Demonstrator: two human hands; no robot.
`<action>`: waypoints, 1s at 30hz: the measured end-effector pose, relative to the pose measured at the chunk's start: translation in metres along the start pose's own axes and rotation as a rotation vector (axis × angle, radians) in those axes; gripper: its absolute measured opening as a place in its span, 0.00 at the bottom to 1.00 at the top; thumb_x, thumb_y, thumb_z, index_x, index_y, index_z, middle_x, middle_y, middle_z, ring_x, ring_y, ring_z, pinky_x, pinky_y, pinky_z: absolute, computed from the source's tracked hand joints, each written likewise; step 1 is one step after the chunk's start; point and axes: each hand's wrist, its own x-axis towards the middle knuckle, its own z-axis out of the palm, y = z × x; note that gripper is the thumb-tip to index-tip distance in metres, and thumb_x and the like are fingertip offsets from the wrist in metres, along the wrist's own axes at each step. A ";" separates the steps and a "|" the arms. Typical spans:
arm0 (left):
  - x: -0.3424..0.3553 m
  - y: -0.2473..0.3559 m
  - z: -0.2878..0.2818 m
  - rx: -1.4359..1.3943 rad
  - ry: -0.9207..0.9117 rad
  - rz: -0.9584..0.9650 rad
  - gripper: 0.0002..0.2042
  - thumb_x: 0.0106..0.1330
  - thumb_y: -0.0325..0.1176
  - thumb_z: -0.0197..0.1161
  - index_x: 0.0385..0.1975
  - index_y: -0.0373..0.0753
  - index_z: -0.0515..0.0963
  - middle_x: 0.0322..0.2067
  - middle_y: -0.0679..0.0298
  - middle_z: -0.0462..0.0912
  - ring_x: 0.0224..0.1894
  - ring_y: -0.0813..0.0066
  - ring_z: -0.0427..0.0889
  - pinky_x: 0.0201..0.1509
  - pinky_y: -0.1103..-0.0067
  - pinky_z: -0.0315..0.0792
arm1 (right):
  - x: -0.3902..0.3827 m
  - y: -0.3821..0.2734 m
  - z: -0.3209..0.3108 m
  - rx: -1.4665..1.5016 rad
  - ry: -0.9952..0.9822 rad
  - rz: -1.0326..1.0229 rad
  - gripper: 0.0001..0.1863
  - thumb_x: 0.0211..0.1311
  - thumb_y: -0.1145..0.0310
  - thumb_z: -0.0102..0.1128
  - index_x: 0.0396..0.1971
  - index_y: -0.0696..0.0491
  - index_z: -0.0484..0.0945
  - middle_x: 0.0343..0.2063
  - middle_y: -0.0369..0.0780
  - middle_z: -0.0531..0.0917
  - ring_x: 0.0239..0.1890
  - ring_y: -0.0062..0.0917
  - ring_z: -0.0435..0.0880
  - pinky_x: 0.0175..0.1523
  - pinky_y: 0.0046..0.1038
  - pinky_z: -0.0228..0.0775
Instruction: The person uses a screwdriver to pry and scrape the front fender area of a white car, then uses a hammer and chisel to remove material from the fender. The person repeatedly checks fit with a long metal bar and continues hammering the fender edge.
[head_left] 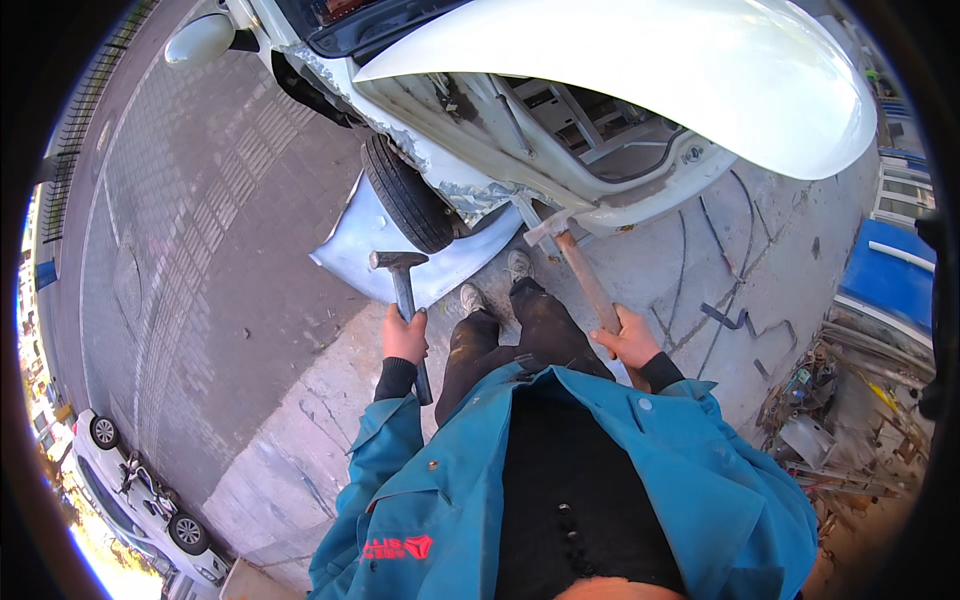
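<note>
The widest room lies at the left of the frame, where grey paving (200, 260) stretches from the person's left side out to the parked car (125, 490) at the lower left. Ahead, the damaged car (470, 150) bounds the space at top centre: its raised white hood (680, 85) reaches toward the upper right, and its tyre (405, 195) stands over a pale metal panel (350, 245) on the ground. At the right, a strip of concrete (720, 290) runs between the car and a scrap heap (835, 440) along the frame's right edge.

Near the centre, the left hand (404, 336) has its fingers wrapped around the grip of a dark-handled hammer (404, 290); the head sits above the fingers, in front of the panel, and the butt pokes out below them. Right of centre, the right hand (627, 338) closes its fingers around a wooden-handled hammer (585, 270), which slants to the upper left. Its head overlaps the car's lower edge in view; whether they touch I cannot tell.
</note>
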 end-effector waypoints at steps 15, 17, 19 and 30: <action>-0.010 -0.022 0.005 0.073 -0.051 -0.164 0.16 0.69 0.36 0.66 0.43 0.31 0.70 0.17 0.59 0.76 0.13 0.68 0.79 0.14 0.70 0.74 | 0.080 -0.088 -0.025 -0.541 0.225 -0.353 0.21 0.72 0.55 0.63 0.39 0.59 0.68 0.27 0.60 0.83 0.36 0.63 0.82 0.39 0.55 0.73; -0.015 -0.026 0.003 0.001 -0.027 -0.184 0.17 0.69 0.36 0.66 0.44 0.30 0.70 0.18 0.59 0.77 0.13 0.68 0.79 0.14 0.70 0.74 | 0.086 -0.095 -0.036 -0.613 0.186 -0.359 0.21 0.70 0.56 0.64 0.38 0.59 0.68 0.27 0.60 0.83 0.36 0.63 0.83 0.39 0.56 0.73; -0.018 -0.029 0.004 -0.020 0.022 -0.168 0.18 0.67 0.37 0.66 0.42 0.27 0.71 0.19 0.53 0.80 0.15 0.64 0.82 0.16 0.67 0.76 | 0.088 -0.100 -0.037 -0.624 0.143 -0.407 0.20 0.70 0.57 0.65 0.38 0.58 0.68 0.28 0.60 0.83 0.36 0.63 0.83 0.39 0.56 0.73; -0.023 -0.047 -0.001 -0.433 0.117 -0.178 0.14 0.69 0.35 0.67 0.36 0.31 0.72 0.19 0.58 0.79 0.13 0.68 0.80 0.15 0.70 0.74 | 0.096 -0.124 0.011 -0.517 0.055 -0.549 0.16 0.68 0.62 0.66 0.44 0.58 0.74 0.30 0.57 0.83 0.38 0.60 0.84 0.41 0.51 0.75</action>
